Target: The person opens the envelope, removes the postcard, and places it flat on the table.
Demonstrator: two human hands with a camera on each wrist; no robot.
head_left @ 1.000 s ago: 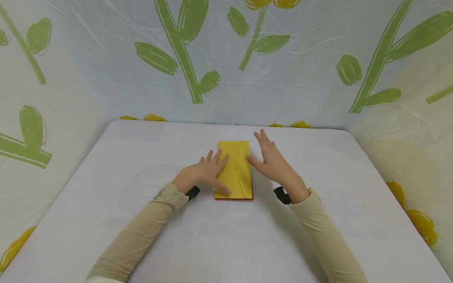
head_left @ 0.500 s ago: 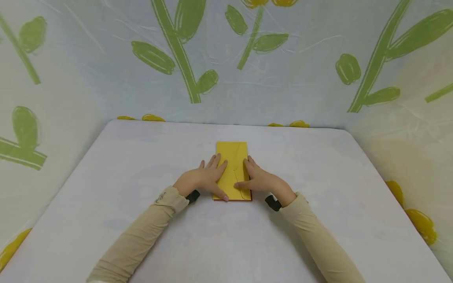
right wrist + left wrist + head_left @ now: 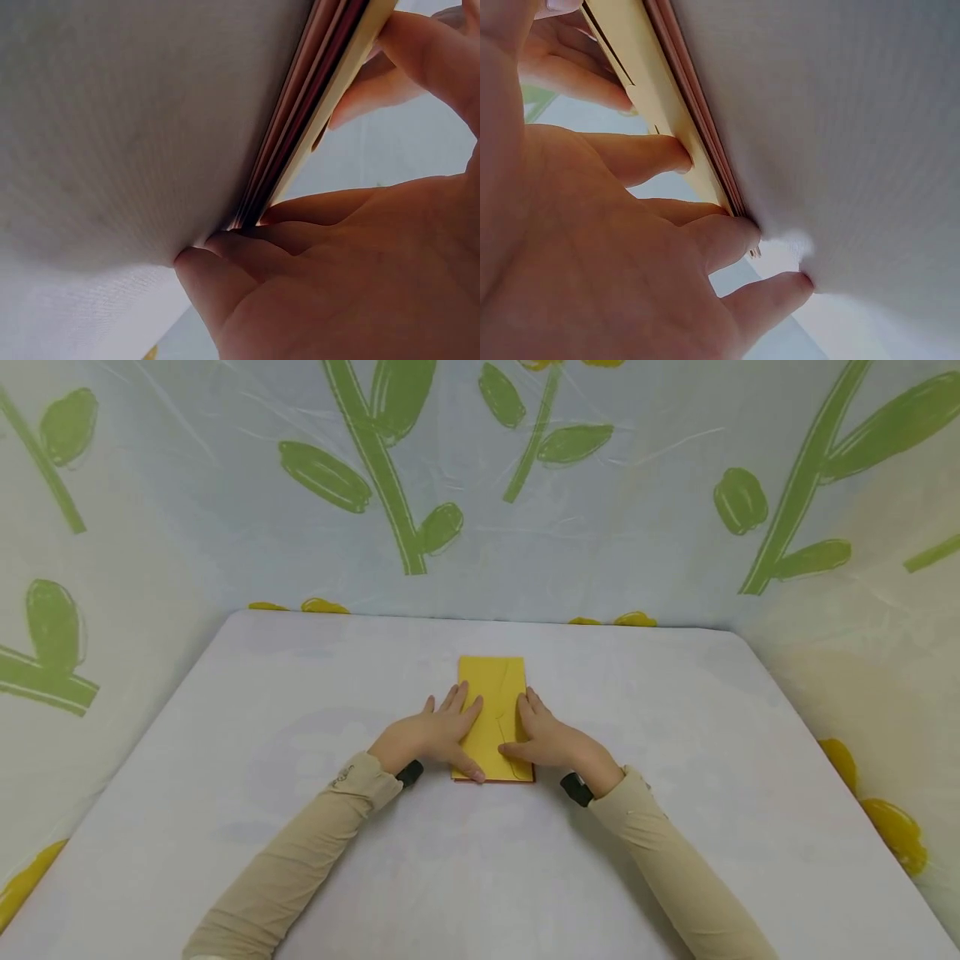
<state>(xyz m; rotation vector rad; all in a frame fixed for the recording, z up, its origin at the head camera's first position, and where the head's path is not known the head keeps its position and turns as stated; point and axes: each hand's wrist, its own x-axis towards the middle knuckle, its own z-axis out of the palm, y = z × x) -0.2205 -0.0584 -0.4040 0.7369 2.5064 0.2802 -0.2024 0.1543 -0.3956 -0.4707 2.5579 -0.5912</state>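
A yellow envelope [image 3: 491, 677], flap side up, tops a small stack lying flat near the middle of the table. Pink and dark red layers [image 3: 300, 112] show beneath it in the right wrist view, and reddish edges [image 3: 694, 97] appear in the left wrist view. Along the stack's left side rests my left hand [image 3: 431, 732], its fingers fairly straight on the top and side edge, thumb at the near left corner. My right hand [image 3: 551, 739] touches the right side, with the thumb lying on the top envelope and other fingertips reaching down to the table.
The table [image 3: 420, 877] has a pale cloth and rounded far corners. Behind it and at both sides hangs a light curtain [image 3: 585, 552] printed with green stems and yellow flowers.
My right hand has come down and left from above the table to the stack's right side. The left hand has stayed at the left side, shifting slightly.
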